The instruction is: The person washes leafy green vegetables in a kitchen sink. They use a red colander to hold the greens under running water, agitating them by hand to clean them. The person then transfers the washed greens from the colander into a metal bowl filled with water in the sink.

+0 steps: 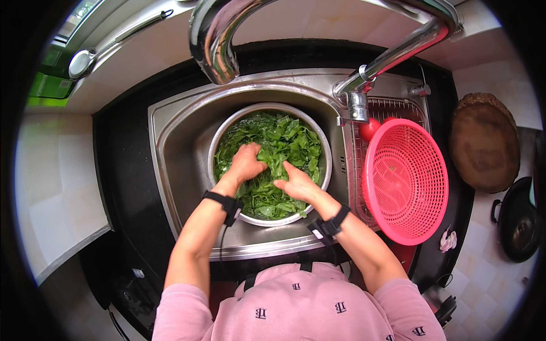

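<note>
A round stainless steel basin [329,170] stands in the sink [183,170], filled with water and leafy greens [294,140]. My left hand [247,162] is in the basin, left of its middle, with its fingertips partly hidden among the leaves. Right of it, my right hand [296,181] touches the greens, thumb and forefinger apart; its other fingers are hidden. Some leaves lie between the two hands, but whether either hand grips any is not clear. Both wrists wear black straps with small devices.
A chrome faucet [358,102] arches over the sink. At the right, a pink plastic colander [443,183] leans over a wire rack [357,170] near red tomatoes [369,129]. Farther right are a round wooden chopping board [485,145] and a black pan [518,221].
</note>
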The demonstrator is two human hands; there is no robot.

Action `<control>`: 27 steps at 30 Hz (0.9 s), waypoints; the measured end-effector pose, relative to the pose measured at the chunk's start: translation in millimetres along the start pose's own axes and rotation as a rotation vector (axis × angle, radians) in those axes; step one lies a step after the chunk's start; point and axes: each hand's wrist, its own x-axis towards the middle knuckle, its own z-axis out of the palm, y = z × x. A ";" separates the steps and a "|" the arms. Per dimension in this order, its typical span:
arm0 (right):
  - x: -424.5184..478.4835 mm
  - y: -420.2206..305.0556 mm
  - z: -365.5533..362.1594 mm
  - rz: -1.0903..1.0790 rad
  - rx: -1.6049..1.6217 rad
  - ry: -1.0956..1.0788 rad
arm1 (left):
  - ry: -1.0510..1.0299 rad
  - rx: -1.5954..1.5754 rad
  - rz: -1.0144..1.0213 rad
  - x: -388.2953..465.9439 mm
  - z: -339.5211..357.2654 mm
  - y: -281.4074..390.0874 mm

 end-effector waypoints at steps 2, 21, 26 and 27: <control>-10.8 -17.6 -38.1 -0.003 -0.123 -0.111 | -0.072 -0.107 0.129 -16.5 -9.6 9.5; 60.8 25.1 -4.6 0.055 -0.205 0.185 | -0.163 0.476 -0.126 48.0 20.4 19.1; 51.1 28.7 -9.9 0.186 0.576 0.062 | -0.215 -0.158 -0.203 29.6 -19.3 25.9; 40.4 19.9 -20.3 0.127 0.616 0.018 | -0.183 -0.213 -0.153 18.3 -28.1 26.7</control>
